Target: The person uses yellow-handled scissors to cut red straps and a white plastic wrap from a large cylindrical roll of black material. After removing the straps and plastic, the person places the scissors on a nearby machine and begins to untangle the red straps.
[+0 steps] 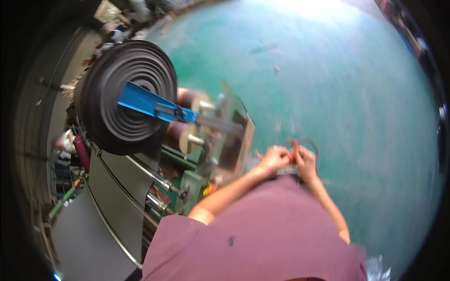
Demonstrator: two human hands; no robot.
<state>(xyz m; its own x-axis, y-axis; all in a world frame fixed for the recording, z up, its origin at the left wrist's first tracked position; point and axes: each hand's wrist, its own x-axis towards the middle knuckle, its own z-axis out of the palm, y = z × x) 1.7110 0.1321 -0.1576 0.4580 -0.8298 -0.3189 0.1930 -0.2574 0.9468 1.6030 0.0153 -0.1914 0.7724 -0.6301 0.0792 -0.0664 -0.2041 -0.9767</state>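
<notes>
My left hand (pixel 274 157) and my right hand (pixel 305 161) are close together in front of my chest, fingers curled. Between them they pinch a thin red cord or strip (pixel 300 144) that loops up and to the right. The picture is blurred, so what the red thing is stays unclear. Both forearms rise from my maroon shirt (pixel 262 234) at the lower edge. To the left stands a machine with a large black roll (pixel 123 96) of wound sheet material.
A blue bar (pixel 150 105) crosses the roll's face, with brown cylinders (pixel 180 136) and a metal frame (pixel 234 136) beside it. Dark sheet (pixel 93 220) runs down over rollers at lower left. Green floor (pixel 337 84) spreads to the right, with small debris on it.
</notes>
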